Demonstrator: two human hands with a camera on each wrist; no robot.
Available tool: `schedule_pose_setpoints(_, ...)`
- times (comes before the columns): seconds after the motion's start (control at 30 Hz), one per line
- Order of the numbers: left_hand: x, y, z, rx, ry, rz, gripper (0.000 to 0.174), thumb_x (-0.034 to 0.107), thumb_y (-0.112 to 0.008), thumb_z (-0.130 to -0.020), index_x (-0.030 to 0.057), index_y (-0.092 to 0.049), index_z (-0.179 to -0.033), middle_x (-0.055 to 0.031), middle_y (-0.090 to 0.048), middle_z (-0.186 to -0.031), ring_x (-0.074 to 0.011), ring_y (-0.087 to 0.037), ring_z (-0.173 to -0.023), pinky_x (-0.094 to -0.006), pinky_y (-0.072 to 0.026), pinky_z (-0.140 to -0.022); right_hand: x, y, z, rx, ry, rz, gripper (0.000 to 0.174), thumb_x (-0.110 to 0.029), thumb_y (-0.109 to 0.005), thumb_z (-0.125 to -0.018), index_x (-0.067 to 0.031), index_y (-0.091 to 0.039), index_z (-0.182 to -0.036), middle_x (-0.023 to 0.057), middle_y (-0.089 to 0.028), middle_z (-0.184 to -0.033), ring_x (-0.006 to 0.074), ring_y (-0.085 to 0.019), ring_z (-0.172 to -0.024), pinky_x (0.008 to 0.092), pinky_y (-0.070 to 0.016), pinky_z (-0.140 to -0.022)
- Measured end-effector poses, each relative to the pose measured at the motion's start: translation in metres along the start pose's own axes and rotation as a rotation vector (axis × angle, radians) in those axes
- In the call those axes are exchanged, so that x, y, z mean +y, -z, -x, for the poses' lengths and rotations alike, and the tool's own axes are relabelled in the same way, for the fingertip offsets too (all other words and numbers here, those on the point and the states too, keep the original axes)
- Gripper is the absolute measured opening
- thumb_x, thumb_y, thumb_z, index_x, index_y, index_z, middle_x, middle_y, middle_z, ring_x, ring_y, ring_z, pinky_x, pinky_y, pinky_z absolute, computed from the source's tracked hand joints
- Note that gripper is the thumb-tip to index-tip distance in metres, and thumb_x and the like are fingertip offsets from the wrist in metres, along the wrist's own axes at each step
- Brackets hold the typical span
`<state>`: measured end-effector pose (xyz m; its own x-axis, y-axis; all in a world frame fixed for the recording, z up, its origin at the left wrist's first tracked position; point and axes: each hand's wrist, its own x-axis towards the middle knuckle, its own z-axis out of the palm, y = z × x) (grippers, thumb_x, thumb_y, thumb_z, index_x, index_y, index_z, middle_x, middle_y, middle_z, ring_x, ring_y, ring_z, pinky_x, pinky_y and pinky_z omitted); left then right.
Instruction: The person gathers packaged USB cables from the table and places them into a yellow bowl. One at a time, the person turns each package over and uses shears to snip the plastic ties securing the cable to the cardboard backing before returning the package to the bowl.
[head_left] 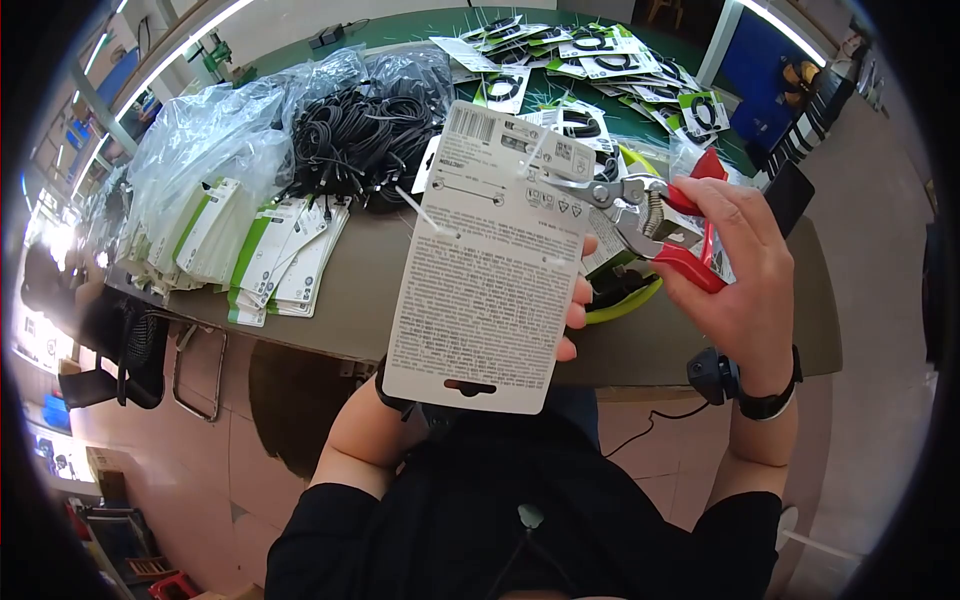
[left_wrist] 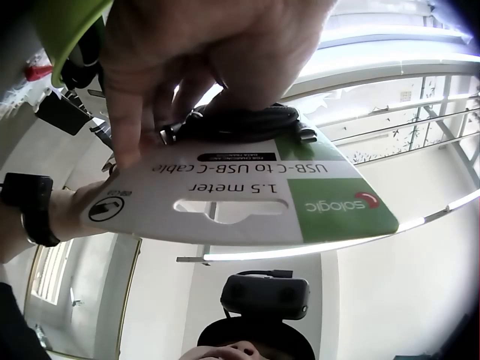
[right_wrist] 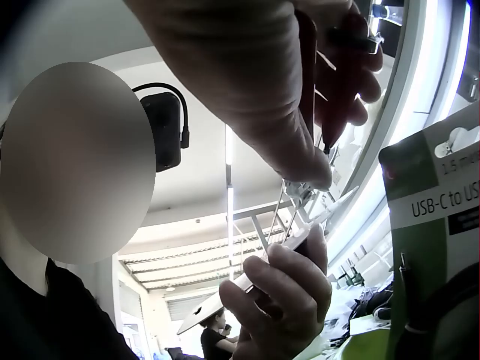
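Note:
My left hand [head_left: 577, 318] grips a white cable card [head_left: 485, 300] from behind, its printed back towards the head camera. In the left wrist view the card's front carries a coiled black USB-C cable [left_wrist: 247, 124], with the left fingers curled over it. Two white cable-tie tails, an upper tie tail [head_left: 533, 160] and a lower tie tail [head_left: 425, 212], stick out of the card's back. My right hand [head_left: 748, 262] holds red-handled pruning shears [head_left: 640, 205], fingers and thumb around the grips. The shears' blades overlap the upper right of the card, close to the upper tie.
Finished-looking cable cards [head_left: 610, 60] lie heaped at the back right. Bundled black cables [head_left: 360, 140] in clear plastic bags [head_left: 215, 130] sit at the left, with stacked flat cards [head_left: 285, 255] in front. A yellow-green curved rim [head_left: 628, 303] shows behind the card on the table [head_left: 800, 320].

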<state>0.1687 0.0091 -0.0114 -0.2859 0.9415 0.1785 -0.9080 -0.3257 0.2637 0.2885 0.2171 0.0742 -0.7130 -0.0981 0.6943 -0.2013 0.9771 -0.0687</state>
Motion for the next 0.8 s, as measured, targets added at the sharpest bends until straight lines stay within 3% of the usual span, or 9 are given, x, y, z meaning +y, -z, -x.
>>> schedule_pose_setpoints(0.23,-0.002,-0.006,0.001,0.037,0.001,-0.004,0.097,0.055,-0.060,-0.079,-0.0116,-0.020,-0.136,-0.0317,-0.048,-0.107,-0.0402,-0.057,-0.098,-0.0522,-0.0539,-0.076,-0.002,-0.004,-0.004,-0.002,0.029,0.036,0.056,-0.012,-0.077,-0.060,-0.0057,-0.058,-0.112,0.0101,-0.059,-0.104,0.0283,-0.057,-0.094,0.0390,-0.0453,-0.084)
schedule_pose_setpoints(0.33,0.004,-0.007,0.003,-0.087,0.089,-0.040,0.077,0.044,-0.051,-0.089,-0.0060,-0.020,-0.140,-0.0300,-0.050,-0.116,-0.0406,-0.058,-0.103,-0.0469,-0.0525,-0.084,-0.002,-0.002,-0.003,-0.036,0.022,0.047,0.060,-0.010,-0.078,-0.059,-0.0074,-0.058,-0.115,0.0113,-0.059,-0.108,0.0298,-0.056,-0.097,0.0387,-0.0470,-0.085)
schedule_pose_setpoints(0.47,-0.001,-0.007,0.003,-0.001,0.054,-0.015,0.076,0.043,-0.050,-0.090,-0.0042,-0.019,-0.141,-0.0310,-0.048,-0.118,-0.0453,-0.057,-0.102,-0.0477,-0.0528,-0.083,-0.006,-0.003,-0.007,-0.031,0.071,0.053,0.058,-0.008,-0.077,-0.060,-0.0068,-0.058,-0.115,0.0119,-0.059,-0.107,0.0296,-0.058,-0.094,0.0374,-0.0481,-0.083)
schedule_pose_setpoints(0.6,0.007,-0.003,0.006,-0.053,0.150,0.010,0.076,0.043,-0.051,-0.090,-0.0025,-0.019,-0.142,-0.0319,-0.046,-0.120,-0.0484,-0.054,-0.104,-0.0497,-0.0517,-0.084,-0.003,-0.005,-0.001,-0.101,0.035,0.024,0.056,-0.006,-0.077,-0.060,-0.0052,-0.059,-0.113,0.0131,-0.060,-0.106,0.0293,-0.059,-0.092,0.0356,-0.0490,-0.082)
schedule_pose_setpoints(0.73,0.003,0.003,0.003,-0.123,0.141,0.136,0.074,0.043,-0.048,-0.091,-0.0021,-0.019,-0.142,-0.0318,-0.044,-0.123,-0.0485,-0.053,-0.107,-0.0513,-0.0502,-0.086,-0.001,-0.012,0.001,-0.102,-0.019,-0.109,0.053,-0.003,-0.075,-0.060,-0.0036,-0.060,-0.110,0.0137,-0.060,-0.105,0.0289,-0.060,-0.092,0.0340,-0.0492,-0.081)
schedule_pose_setpoints(0.8,0.004,0.002,0.006,-0.068,0.111,0.143,0.073,0.044,-0.047,-0.092,-0.0022,-0.020,-0.141,-0.0317,-0.043,-0.124,-0.0491,-0.052,-0.108,-0.0519,-0.0498,-0.087,-0.004,-0.014,-0.003,-0.033,-0.020,-0.126,0.053,-0.004,-0.075,-0.059,-0.0038,-0.060,-0.109,0.0129,-0.060,-0.104,0.0286,-0.060,-0.090,0.0345,-0.0494,-0.079)
